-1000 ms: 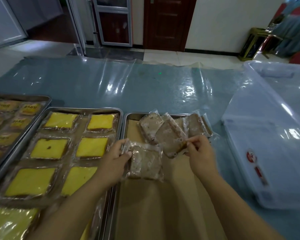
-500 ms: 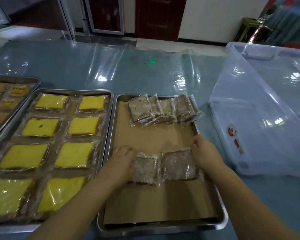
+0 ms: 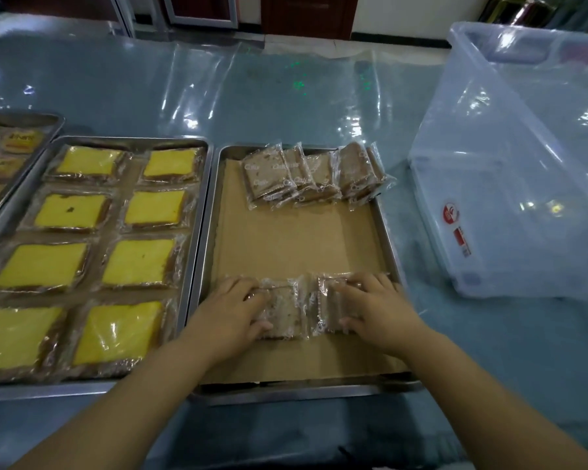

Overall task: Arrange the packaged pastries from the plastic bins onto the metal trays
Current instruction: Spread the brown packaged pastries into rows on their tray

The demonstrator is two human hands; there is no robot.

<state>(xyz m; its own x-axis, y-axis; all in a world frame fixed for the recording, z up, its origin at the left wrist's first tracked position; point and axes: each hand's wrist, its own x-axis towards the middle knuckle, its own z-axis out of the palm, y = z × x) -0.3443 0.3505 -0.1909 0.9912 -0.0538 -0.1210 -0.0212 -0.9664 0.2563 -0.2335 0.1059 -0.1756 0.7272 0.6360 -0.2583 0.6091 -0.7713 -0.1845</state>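
Far-left tray [image 3: 53, 122]: metal, cut off by the frame edge; holds wrapped pastries with yellow-orange labels, print too blurred to read.
Middle tray [image 3: 197, 212]: metal, just beside the far-left tray and touching the right tray along its long side; filled with yellow cake slices [image 3: 155, 206] in clear wrap, laid flat in two columns.
Right tray [image 3: 386, 228]: metal, lined with brown paper [image 3: 296, 242]; most of the paper is bare.
Brown pastry stack [image 3: 314, 173]: several clear-wrapped brown pastries at the far end of the right tray, overlapping and leaning on one another in a row.
Left packet [image 3: 282, 308]: wrapped brown pastry lying flat on the paper near the near end of the right tray, touching the right packet along one edge.
Left hand [image 3: 231, 312]: palm down, fingers spread and flattened over the left part of the left packet, thumb at its near edge; pressing on it rather than gripping.
Right packet [image 3: 326, 308]: wrapped brown pastry flat on the paper, largely hidden under the right hand.
Right hand [image 3: 375, 308]: palm down, fingers extended across the right packet, thumb at its near edge; resting on top, not closed around it.
Plastic bin [image 3: 496, 198]: clear, large, on the table well right of the right tray, red sticker on its near wall; contents cannot be told.
Table cover [image 3: 218, 89]: blue surface under glossy clear sheeting.
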